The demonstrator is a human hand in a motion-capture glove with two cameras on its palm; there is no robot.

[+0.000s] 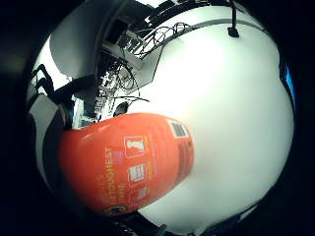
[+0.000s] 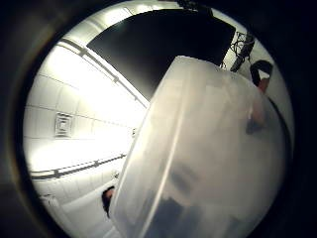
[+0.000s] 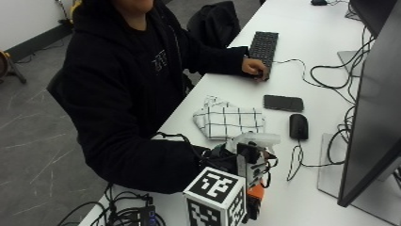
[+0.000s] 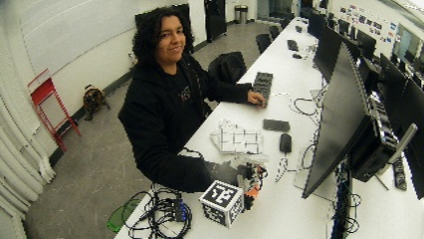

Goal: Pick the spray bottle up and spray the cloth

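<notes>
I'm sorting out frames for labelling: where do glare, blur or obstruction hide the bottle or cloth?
Thumb-side palm view: the bottle is a pale blur, ceiling lights glaring behind. Little-finger palm view: its orange label reads clearly. Outside view: the hand largely covers the bottle; the cloth shows plainly.

The orange plastic spray bottle looks smooth and glossy, its printed label matt; its translucent white plastic spray head is cloudy. The white black-checked cloth lies soft and creased on the smooth white counter.
</notes>
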